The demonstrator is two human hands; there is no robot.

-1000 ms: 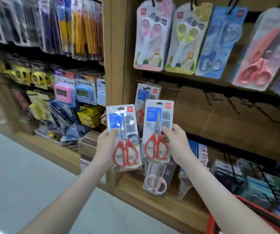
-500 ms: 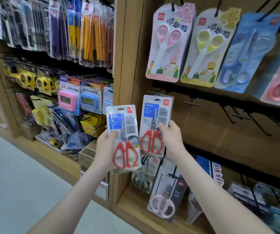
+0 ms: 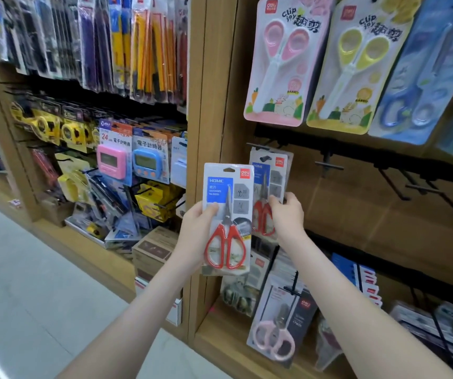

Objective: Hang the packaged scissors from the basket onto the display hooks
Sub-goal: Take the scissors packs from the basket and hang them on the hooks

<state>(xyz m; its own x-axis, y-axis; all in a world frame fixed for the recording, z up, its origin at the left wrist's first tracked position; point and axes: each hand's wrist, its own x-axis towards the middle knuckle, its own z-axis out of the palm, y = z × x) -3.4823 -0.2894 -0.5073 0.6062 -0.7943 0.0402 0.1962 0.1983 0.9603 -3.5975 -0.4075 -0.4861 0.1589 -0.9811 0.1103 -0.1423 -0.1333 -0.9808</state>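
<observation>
My left hand [image 3: 196,232] grips a pack of red-handled scissors [image 3: 228,214] by its left edge, held upright in front of the wooden upright. My right hand [image 3: 287,214] pinches a second, matching red-handled scissors pack [image 3: 270,176] further back, its top up against the leftmost black display hook [image 3: 258,146] on the middle rail. Whether the hook passes through its hang hole I cannot tell. The basket is out of view.
Bare black hooks [image 3: 329,166] stick out of the rail to the right. Pink [image 3: 282,61], yellow [image 3: 354,67] and blue [image 3: 422,77] scissors packs hang above. A pink-handled scissors pack [image 3: 280,324] hangs below. Timers, tape measures and pencils fill the left bay behind the wooden upright [image 3: 209,77].
My right hand has carried its pack up and back to the leftmost hook. My left hand has shifted its pack rightward, now overlapping the other. The view has moved closer to the shelf.
</observation>
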